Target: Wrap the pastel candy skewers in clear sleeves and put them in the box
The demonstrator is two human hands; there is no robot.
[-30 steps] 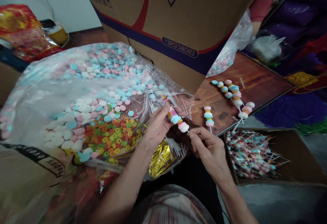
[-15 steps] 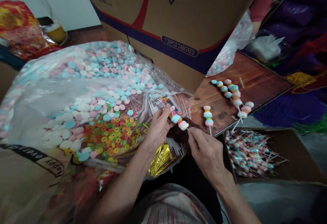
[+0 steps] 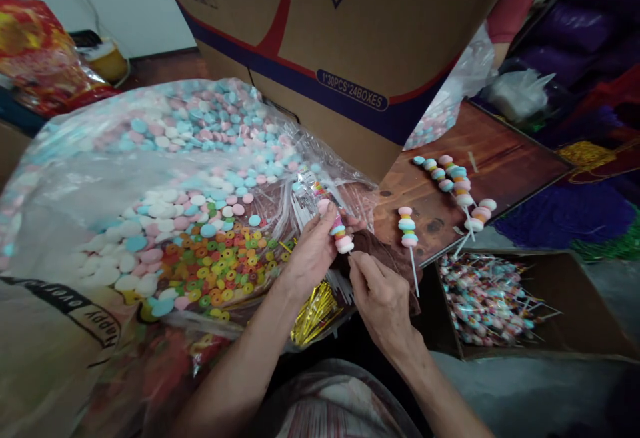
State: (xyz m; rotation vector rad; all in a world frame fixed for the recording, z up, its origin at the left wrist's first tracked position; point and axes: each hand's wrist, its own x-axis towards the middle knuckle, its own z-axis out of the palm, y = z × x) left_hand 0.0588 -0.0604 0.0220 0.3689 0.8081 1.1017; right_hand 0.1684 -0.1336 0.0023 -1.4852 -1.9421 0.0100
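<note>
My left hand (image 3: 313,245) is closed round a candy skewer (image 3: 341,237) of pink, blue, yellow and white pieces, near a clear printed wrapper (image 3: 311,185). The skewer's lower end points toward me, and my right hand (image 3: 380,285) pinches its stick just below the white piece. To the right, another skewer (image 3: 407,225) lies on the wooden table with its stick toward me. Several more skewers (image 3: 457,181) lie further right. Left of my hands, ring-shaped gummies (image 3: 215,265) and pastel round candies (image 3: 150,225) are spread on clear plastic.
A large cardboard box (image 3: 320,45) stands behind the candies. At the right, an open box (image 3: 575,305) holds many wrapped skewers. Gold twist ties (image 3: 316,315) lie in front of my left hand. Another person's arm (image 3: 500,51) shows at the upper right.
Both hands and the skewer have shifted slightly left, and the skewer is more upright in view. A pink piece now shows at its top, by my left thumb.
</note>
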